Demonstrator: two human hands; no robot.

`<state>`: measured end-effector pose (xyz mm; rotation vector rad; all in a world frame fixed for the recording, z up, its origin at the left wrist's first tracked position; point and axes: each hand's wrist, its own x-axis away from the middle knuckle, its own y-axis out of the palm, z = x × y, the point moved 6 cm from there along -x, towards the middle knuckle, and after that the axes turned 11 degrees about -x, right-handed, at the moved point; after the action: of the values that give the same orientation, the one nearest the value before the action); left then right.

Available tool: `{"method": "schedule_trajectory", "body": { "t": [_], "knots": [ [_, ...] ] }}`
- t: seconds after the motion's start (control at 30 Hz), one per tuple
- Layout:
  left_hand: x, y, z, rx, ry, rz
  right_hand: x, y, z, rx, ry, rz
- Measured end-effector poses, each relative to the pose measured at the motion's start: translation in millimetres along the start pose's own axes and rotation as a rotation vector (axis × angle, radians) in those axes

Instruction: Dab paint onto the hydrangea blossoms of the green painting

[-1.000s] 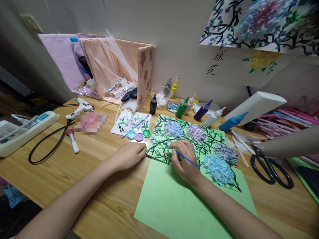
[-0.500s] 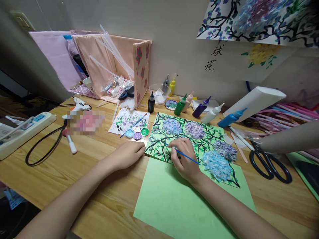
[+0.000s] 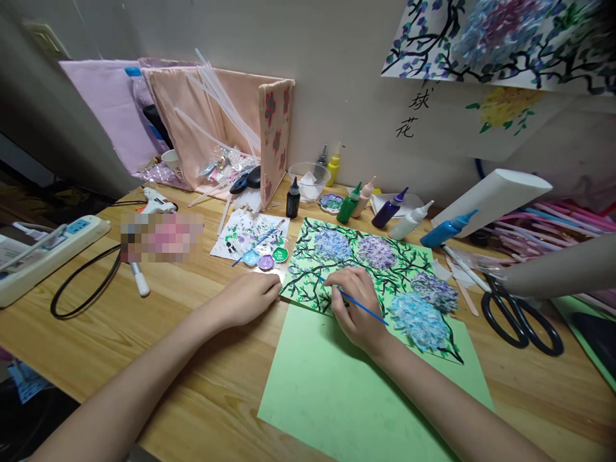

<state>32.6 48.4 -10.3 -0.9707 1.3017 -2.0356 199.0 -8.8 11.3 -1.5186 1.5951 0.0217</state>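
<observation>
Basically, head view, right hand pinched closed on blue paintbrush, tip over left half of flower painting, left hand loosely curled at its left edge, can't tell if holding anything, paint bottles crowding far edge, room between forearms over green sheet.

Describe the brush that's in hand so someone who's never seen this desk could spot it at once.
On the wooden desk, find the green painting with fluffy flowers. Over it is the right hand, holding a slim blue paintbrush at a slant. Another blue brush lies loose on paint-spotted paper to the left; only this one is held.
</observation>
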Motion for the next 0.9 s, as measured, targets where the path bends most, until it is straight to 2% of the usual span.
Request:
{"method": "schedule_trajectory", "body": {
  "t": [0.13,0.4,0.53,0.67,0.8,0.9],
  "knots": [
    [0.2,0.4,0.0,-0.015,0.011,0.006,-7.9,3.7,-7.6,-0.041,-0.021,-0.017],
    [1.4,-1.0,1.1,0.000,0.042,0.051,-43.3,48.5,-17.4,-0.133,0.034,-0.176],
    [1.8,-0.2,0.5,0.019,0.059,0.065,-44.3,56.1,-15.4,-0.160,0.038,-0.191],
    [2.8,-0.8,0.6,-0.006,0.042,0.048,-38.6,44.8,-11.5,-0.182,0.023,-0.157],
    [3.0,-1.8,0.8,-0.036,0.026,0.038,-25.6,15.2,-6.8,-0.144,-0.037,-0.031],
    [3.0,-1.6,1.1,-0.026,0.032,0.037,-11.1,-1.1,-3.4,-0.060,-0.085,-0.014]
  ]
}}
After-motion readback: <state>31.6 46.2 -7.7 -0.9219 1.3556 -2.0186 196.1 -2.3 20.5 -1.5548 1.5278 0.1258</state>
